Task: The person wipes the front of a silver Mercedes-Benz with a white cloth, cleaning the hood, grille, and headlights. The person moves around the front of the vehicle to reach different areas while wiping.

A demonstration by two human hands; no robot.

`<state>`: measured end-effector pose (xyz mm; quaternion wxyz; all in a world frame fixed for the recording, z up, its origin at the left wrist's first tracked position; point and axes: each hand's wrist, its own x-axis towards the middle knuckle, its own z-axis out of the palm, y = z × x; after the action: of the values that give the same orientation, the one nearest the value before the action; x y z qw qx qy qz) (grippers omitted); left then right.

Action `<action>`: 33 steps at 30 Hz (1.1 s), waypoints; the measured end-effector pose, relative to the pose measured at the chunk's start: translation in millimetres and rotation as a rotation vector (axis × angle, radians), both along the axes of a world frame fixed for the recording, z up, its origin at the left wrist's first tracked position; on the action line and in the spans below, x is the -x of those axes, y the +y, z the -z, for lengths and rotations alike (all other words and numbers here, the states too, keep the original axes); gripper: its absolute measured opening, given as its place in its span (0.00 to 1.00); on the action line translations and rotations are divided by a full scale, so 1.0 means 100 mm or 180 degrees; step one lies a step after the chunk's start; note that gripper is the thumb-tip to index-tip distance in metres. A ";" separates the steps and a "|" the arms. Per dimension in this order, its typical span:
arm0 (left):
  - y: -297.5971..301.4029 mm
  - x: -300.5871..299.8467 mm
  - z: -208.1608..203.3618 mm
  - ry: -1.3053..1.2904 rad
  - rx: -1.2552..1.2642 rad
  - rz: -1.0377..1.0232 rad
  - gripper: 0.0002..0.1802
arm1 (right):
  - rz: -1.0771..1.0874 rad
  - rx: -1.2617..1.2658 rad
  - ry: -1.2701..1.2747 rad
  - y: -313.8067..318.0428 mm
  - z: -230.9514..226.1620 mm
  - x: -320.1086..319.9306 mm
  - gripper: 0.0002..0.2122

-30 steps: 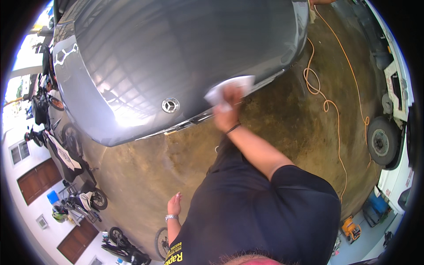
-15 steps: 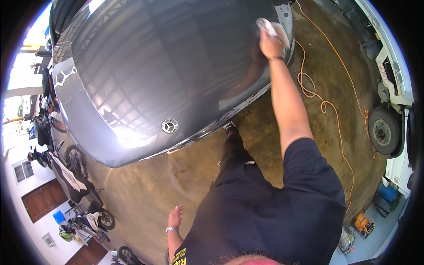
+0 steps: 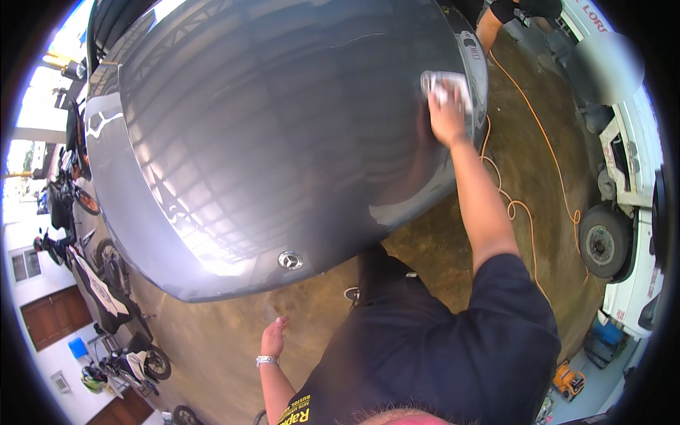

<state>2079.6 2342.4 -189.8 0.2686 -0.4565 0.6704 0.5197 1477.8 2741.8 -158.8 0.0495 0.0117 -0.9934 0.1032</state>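
A glossy dark grey car hood (image 3: pixel 283 142) fills the upper left, with a round silver emblem (image 3: pixel 290 260) near its front edge. My right arm reaches far out over the hood's right side. There my right hand (image 3: pixel 448 124) is closed on a crumpled white cloth (image 3: pixel 459 86), which lies against the paint beside the headlight area. Part of the cloth is hidden by my fingers. Low over the floor, my left hand (image 3: pixel 273 336) hangs in front of the car with a metal-band watch (image 3: pixel 268 360) at its wrist. Its fingers are loosely stretched and hold nothing.
Orange hoses (image 3: pixel 528 205) lie looped on the wet brown floor (image 3: pixel 227 340) at the right. Beyond them stands a white truck with a dark wheel (image 3: pixel 605 243). Another person (image 3: pixel 528 8) is at the far right. Several motorcycles (image 3: pixel 106 297) line the left side.
My right hand and the cloth have come nearer along the hood's right side. The view has shifted, and another person has come into sight at the far right. My left hand still hangs low.
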 end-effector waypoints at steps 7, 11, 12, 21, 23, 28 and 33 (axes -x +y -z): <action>0.53 1.13 -0.40 0.0889 -0.0691 0.0546 0.26 | -0.2932 0.0585 0.0710 -1.23 -0.18 -1.14 0.23; 0.62 1.26 -0.69 0.1098 -0.0470 0.0252 0.24 | -0.2038 0.0613 0.0225 -0.04 0.05 -1.06 0.27; 0.62 1.26 -0.77 0.0808 -0.0441 0.0065 0.24 | -0.1712 0.0449 0.0344 0.14 0.09 -0.62 0.27; 0.68 1.91 -1.17 0.2413 -0.0429 0.1007 0.22 | -0.1831 -0.0105 0.0650 -1.20 0.00 1.11 0.26; 0.76 1.85 -1.20 0.2518 -0.0229 0.0874 0.21 | -0.2506 0.0475 0.0976 -1.18 0.05 -0.07 0.25; 1.18 1.23 -0.94 0.2224 0.0052 0.0389 0.20 | -0.3363 0.0554 -0.0089 -0.71 0.09 -2.55 0.24; 2.07 0.34 -0.54 0.2275 -0.0661 -0.1205 0.21 | -0.4177 0.1295 -0.0693 -0.62 0.36 -3.41 0.19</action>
<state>2045.7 2549.5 -135.8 -0.0366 -0.3330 0.5697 0.7505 1818.6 2679.5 -194.7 -0.1219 0.5899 -0.7411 0.2965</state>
